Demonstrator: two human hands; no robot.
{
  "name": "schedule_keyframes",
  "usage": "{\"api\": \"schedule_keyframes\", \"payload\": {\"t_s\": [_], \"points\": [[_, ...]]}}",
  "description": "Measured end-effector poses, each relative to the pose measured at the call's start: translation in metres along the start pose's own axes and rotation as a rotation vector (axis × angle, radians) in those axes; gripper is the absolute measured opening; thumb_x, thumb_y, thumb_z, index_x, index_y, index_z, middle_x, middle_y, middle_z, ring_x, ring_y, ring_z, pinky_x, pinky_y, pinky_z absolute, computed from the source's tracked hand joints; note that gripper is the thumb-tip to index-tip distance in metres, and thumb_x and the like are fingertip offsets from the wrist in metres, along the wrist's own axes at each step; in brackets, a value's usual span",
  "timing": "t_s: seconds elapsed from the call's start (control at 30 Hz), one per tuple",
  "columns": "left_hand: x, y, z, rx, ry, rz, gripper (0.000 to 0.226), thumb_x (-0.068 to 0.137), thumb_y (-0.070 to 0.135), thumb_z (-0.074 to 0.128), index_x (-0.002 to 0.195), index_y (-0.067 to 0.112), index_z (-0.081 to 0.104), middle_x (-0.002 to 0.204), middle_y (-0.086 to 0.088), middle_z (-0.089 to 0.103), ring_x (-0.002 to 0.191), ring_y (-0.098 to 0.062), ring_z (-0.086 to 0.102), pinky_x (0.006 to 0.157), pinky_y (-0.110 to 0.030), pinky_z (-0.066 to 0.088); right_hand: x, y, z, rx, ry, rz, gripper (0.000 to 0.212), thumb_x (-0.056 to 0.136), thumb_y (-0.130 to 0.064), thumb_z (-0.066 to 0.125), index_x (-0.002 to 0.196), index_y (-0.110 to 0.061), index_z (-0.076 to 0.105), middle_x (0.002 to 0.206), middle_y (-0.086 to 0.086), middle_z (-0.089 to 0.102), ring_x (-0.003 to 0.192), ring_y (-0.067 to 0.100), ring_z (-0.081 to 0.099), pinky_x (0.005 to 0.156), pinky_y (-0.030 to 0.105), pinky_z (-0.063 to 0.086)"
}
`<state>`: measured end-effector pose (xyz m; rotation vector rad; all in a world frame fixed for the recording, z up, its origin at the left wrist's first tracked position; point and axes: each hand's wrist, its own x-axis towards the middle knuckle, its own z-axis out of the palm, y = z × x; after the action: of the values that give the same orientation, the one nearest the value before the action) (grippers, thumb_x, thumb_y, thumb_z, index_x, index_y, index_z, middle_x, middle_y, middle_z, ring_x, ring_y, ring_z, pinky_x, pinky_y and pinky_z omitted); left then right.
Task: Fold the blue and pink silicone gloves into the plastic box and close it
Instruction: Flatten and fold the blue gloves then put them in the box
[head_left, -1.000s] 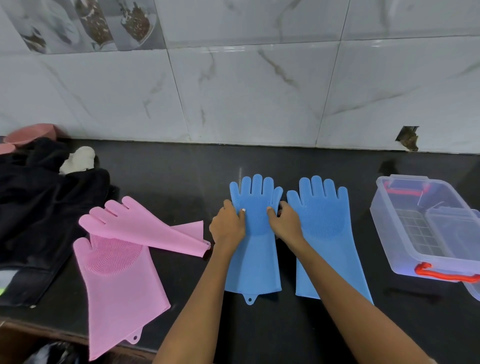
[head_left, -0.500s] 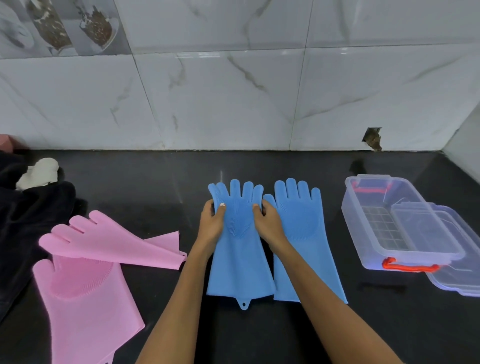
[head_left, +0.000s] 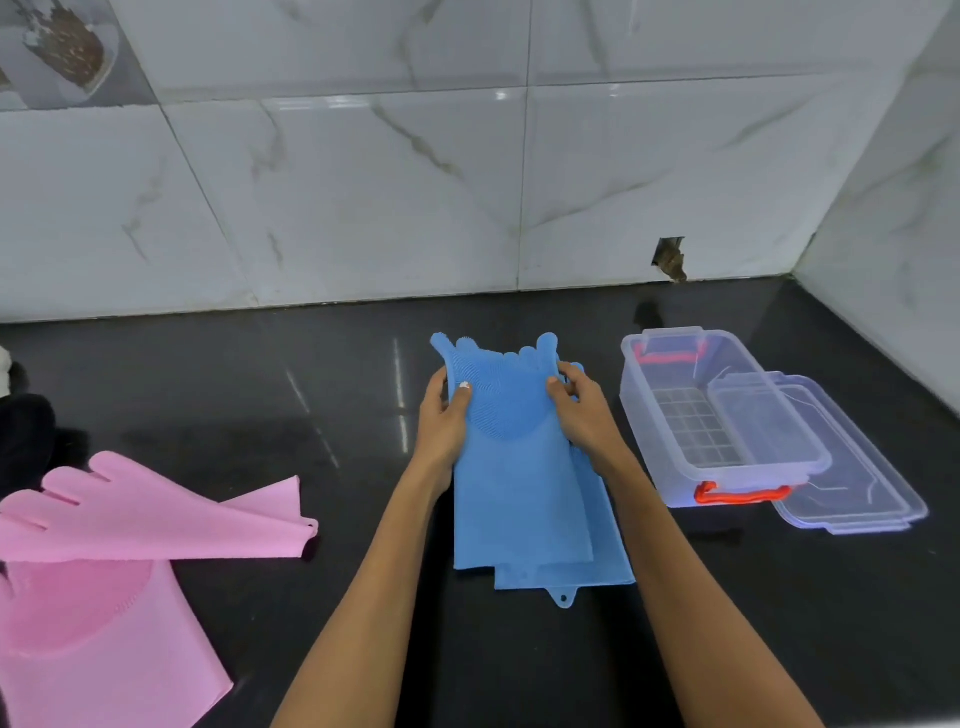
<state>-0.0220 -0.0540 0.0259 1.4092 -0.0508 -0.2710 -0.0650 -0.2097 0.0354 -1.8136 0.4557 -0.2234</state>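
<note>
The left hand (head_left: 441, 415) and right hand (head_left: 584, 415) each pinch a side of the stacked blue gloves (head_left: 519, 467) on the black worktop (head_left: 311, 395). Pink gloves (head_left: 130, 519) lie left. The open plastic box (head_left: 722, 410) sits right, apparently resting on its lid (head_left: 852, 493).

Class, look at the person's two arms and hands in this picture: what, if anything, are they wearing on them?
Nothing is worn on either. Both forearms are bare up to the frame's lower edge, with no sleeves, watch or bracelets showing. The left hand and the right hand have no rings or gloves; the left thumbnail looks pale, perhaps polished.
</note>
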Motion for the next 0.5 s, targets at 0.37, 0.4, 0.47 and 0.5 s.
{"api": "schedule_keyframes", "payload": {"t_s": [0.37,0.4,0.47,0.5], "points": [[0.0,-0.021,0.013,0.23,-0.046,-0.055,0.032,0.099,0.024,0.048,0.13,0.022,0.046,0.108,0.006,0.061,0.097,-0.014,0.064,0.077,-0.03,0.056,-0.009,0.023,-0.015,-0.055,0.118,0.076,0.039,0.098,-0.024,0.045,0.134,-0.011,0.044,0.134,0.008,0.052,0.12,0.024,0.052,0.102,0.035,0.042],[0.0,-0.023,0.012,0.296,-0.041,-0.092,0.032,0.098,0.024,0.049,0.13,0.017,0.047,0.105,0.005,0.061,0.096,-0.016,0.064,0.08,-0.034,0.056,-0.01,0.026,-0.016,-0.077,0.124,0.106,0.033,0.097,-0.023,0.046,0.127,-0.009,0.05,0.123,0.009,0.057,0.11,0.023,0.056,0.093,0.032,0.048],[0.001,-0.027,0.012,0.429,-0.001,-0.112,0.033,0.096,0.025,0.052,0.126,0.011,0.052,0.099,0.002,0.062,0.093,-0.02,0.064,0.084,-0.041,0.056,-0.01,0.032,-0.018,-0.087,0.144,0.133,0.018,0.095,-0.021,0.05,0.104,-0.007,0.057,0.095,0.008,0.06,0.087,0.021,0.056,0.068,0.02,0.047],[0.001,-0.029,0.013,0.487,0.024,-0.1,0.032,0.095,0.027,0.054,0.123,0.01,0.054,0.098,0.0,0.063,0.092,-0.021,0.065,0.084,-0.042,0.056,-0.01,0.033,-0.018,-0.109,0.166,0.13,0.016,0.094,-0.02,0.052,0.099,-0.006,0.057,0.089,0.006,0.058,0.082,0.019,0.055,0.06,0.016,0.042]]}}
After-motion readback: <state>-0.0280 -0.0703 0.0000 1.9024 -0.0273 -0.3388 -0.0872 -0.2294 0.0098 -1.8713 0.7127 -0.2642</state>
